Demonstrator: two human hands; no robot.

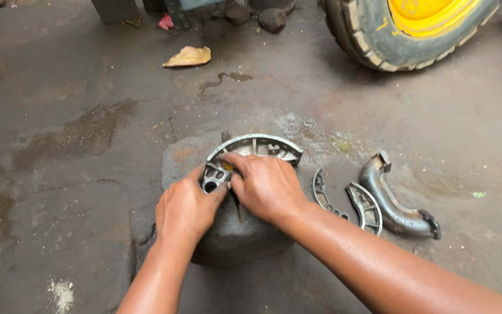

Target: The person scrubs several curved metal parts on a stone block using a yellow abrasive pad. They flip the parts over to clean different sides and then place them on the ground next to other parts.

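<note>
Grey metal, a curved brake shoe [255,150], is propped on a rounded stone block [236,235] on the concrete floor [59,145], seemingly for support. The left hand [186,210] is closed on its lower end; the right hand [266,186] presses its web. Two more shoes [373,200] are left just beside. No containers are seen.

A stained, damp concrete floor [71,145] fills the view. A large tyre with a yellow rim [405,26] stands at the top right. A crumpled dry leaf [188,56] lies near dark stones [272,19].
</note>
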